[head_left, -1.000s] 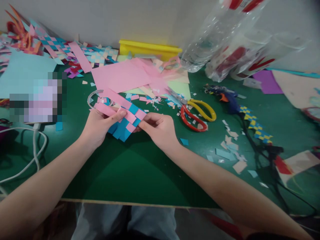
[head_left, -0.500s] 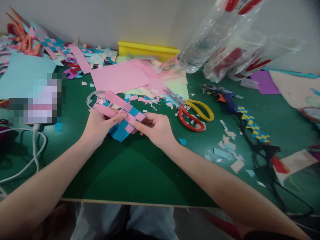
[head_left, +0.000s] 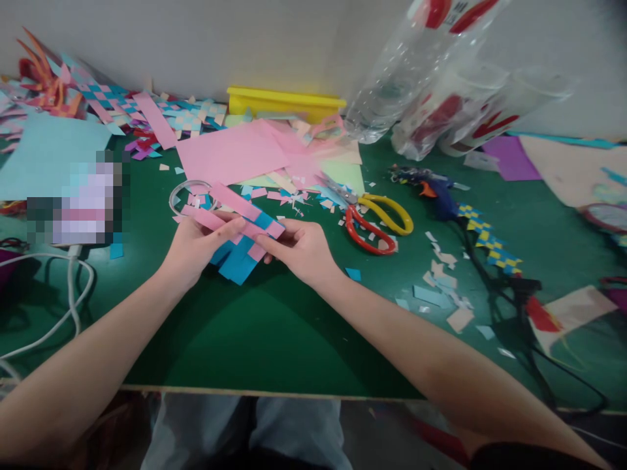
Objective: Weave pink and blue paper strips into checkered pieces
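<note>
From my end I have the woven paper piece (head_left: 245, 248) between both hands, above the left-of-centre part of the green table (head_left: 274, 339), nearer its near edge than its far corners. Its pink strips run slantwise, loose ends toward the far left corner and the woven end to the right; that is the long axis. Blue strips cross them and hang toward the near edge, leaning left. I can't tell whether their tips touch the table.

My left hand (head_left: 196, 245) grips it with the thumb laid across a pink strip; my right hand (head_left: 306, 251) pinches the woven end, thumb on top and fingers curled beneath.

A clear ring (head_left: 172, 198) lies just beyond the left hand. Scissors (head_left: 351, 199), with steel blades and red and yellow loop handles, lie beyond the right, blades slanting toward the far edge. A smooth pink sheet (head_left: 230, 153) spreads between ring and far edge. Toward the right edge I see a blue glue gun (head_left: 443, 202) and a checkered yellow-blue strip (head_left: 490, 238).
</note>
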### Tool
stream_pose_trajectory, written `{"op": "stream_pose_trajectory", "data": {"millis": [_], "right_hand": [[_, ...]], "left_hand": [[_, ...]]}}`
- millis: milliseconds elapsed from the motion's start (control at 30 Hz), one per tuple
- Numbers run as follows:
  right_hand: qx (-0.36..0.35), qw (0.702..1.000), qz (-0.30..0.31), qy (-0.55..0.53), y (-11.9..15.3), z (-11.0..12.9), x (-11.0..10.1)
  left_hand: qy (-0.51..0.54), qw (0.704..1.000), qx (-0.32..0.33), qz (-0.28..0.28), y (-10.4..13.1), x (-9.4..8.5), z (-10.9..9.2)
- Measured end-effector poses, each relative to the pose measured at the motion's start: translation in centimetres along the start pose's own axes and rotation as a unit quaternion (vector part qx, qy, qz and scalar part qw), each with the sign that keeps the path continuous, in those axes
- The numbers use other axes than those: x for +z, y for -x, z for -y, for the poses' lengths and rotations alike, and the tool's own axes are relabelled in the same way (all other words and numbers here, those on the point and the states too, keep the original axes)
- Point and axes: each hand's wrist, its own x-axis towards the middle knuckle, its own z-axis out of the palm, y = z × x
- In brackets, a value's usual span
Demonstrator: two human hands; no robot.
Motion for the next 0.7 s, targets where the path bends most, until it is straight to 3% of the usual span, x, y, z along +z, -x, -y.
{"op": "stream_pose_trajectory", "data": {"millis": [100,700], "right_hand": [[-0.011,1.000,-0.001,-0.001,-0.10,-0.09,-0.19],[-0.032,0.997,-0.033,0.055,-0.32,-0.58,0.00]], "left_hand": [[0.003,0.999,-0.014,-0.030,-0.13,-0.26,0.24],[-0.101,0.992,0.037,-0.063,-0.13,-0.69,0.25]]}}
